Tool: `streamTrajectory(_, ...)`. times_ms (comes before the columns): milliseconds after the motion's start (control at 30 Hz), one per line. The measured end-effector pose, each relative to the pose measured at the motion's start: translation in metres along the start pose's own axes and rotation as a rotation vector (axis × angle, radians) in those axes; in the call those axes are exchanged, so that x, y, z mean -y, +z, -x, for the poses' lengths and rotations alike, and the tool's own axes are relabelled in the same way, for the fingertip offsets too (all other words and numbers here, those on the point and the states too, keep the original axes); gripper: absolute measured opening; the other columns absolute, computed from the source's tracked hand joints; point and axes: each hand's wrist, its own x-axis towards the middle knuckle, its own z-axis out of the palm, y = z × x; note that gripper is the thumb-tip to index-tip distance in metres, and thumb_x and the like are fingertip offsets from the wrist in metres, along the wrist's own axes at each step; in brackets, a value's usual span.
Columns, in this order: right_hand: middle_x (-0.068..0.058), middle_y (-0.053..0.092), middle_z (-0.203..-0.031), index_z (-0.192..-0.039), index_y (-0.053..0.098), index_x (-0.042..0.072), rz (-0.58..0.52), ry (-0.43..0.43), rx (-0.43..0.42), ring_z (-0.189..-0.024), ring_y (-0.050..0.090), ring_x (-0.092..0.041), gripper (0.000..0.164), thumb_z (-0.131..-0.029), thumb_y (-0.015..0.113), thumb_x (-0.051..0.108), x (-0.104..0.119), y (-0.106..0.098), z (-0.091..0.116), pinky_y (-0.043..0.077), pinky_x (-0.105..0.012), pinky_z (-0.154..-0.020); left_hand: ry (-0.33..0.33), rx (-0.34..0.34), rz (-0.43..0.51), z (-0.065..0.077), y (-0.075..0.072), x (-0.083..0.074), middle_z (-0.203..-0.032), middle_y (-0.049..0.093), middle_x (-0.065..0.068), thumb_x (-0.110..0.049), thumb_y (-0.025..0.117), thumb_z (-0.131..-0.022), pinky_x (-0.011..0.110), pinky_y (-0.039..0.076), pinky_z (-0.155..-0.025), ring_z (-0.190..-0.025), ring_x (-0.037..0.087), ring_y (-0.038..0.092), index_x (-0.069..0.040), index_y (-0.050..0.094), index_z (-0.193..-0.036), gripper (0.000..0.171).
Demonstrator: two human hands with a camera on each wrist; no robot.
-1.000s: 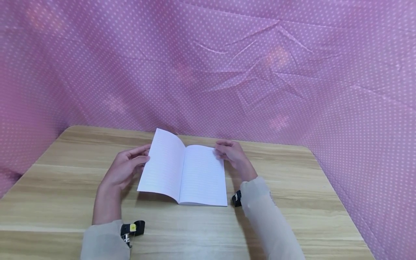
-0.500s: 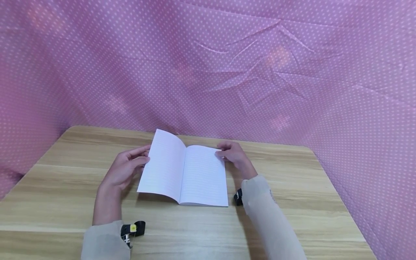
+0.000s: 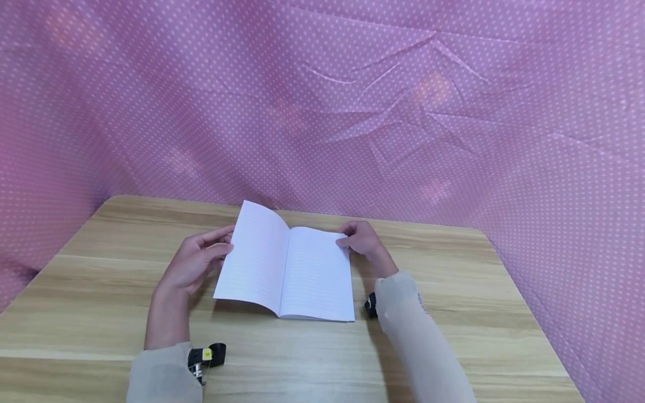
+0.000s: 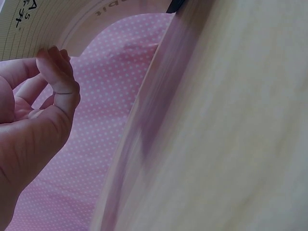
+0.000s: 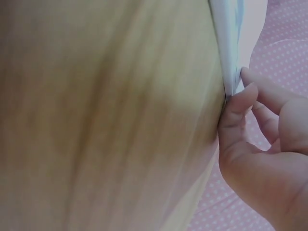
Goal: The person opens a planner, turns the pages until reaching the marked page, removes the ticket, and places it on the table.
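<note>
An open notebook (image 3: 317, 274) with white lined pages lies on the wooden table, its left side lifted and curving up from the spine. My left hand (image 3: 194, 260) pinches the outer edge of that raised left side between thumb and fingers. In the left wrist view the underside of the raised part (image 4: 62, 24) shows printed lettering and lines. At the upper right corner of the notebook, my right hand (image 3: 364, 239) pinches the page edge, thumb on top. The right wrist view shows thumb and forefinger at the edge of the page stack (image 5: 230, 53).
The wooden table (image 3: 468, 313) has light grain and rounded far corners. A pink dotted cloth (image 3: 322, 112) hangs behind it and along both sides. Black wrist-worn devices sit at the left cuff (image 3: 208, 356) and right cuff (image 3: 371, 305).
My right hand has shifted slightly right and nearer at the notebook's upper right corner, its fingers closing on the page edge. The left hand and the raised side stay nearly still.
</note>
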Motion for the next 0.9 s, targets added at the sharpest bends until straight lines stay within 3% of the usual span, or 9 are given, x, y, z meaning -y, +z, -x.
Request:
streamTrajectory(300, -0.008, 0.064, -0.089, -0.100, 0.069, 0.000, 0.074, -0.034, -0.075, -0.069, 0.055, -0.015, 0.009, -0.091, 0.071, 0.002, 0.002, -0.001, -0.003, 0.049, -0.022, -0.058, -0.007, 0.006, 0.012, -0.001, 0.000, -0.001, -0.111, 0.059, 0.004, -0.007, 0.068, -0.097, 0.021, 0.056, -0.075, -0.093, 0.012, 0.060, 0.003, 0.046, -0.148, 0.056)
streamTrajectory(533, -0.006, 0.064, -0.087, -0.100, 0.071, -0.001, 0.004, -0.058, -0.075, -0.071, 0.054, -0.014, 0.008, -0.094, 0.069, 0.003, 0.002, -0.003, -0.003, 0.047, -0.022, -0.060, -0.005, 0.014, 0.026, 0.000, 0.000, -0.001, -0.111, 0.060, 0.004, -0.007, 0.068, -0.097, 0.019, 0.055, -0.073, -0.091, 0.010, 0.060, 0.005, 0.045, -0.148, 0.057)
streamTrajectory(733, -0.008, 0.065, -0.094, -0.104, 0.070, 0.001, -0.061, -0.044, -0.050, -0.084, 0.058, -0.019, 0.010, -0.097, 0.066, 0.007, 0.003, -0.006, -0.002, 0.053, -0.029, -0.073, -0.004, 0.014, 0.024, -0.001, -0.001, 0.000, -0.111, 0.060, 0.004, -0.007, 0.068, -0.097, 0.019, 0.055, -0.074, -0.091, 0.010, 0.060, 0.004, 0.045, -0.148, 0.057)
streamTrajectory(900, -0.013, 0.065, -0.100, -0.110, 0.066, -0.004, -0.156, -0.031, -0.006, -0.085, 0.063, -0.022, 0.014, -0.100, 0.061, 0.005, 0.007, -0.010, 0.001, 0.060, -0.038, -0.084, -0.011, 0.011, 0.015, -0.002, -0.001, -0.001, -0.112, 0.060, 0.004, -0.008, 0.068, -0.097, 0.020, 0.056, -0.074, -0.092, 0.011, 0.060, 0.003, 0.046, -0.148, 0.057)
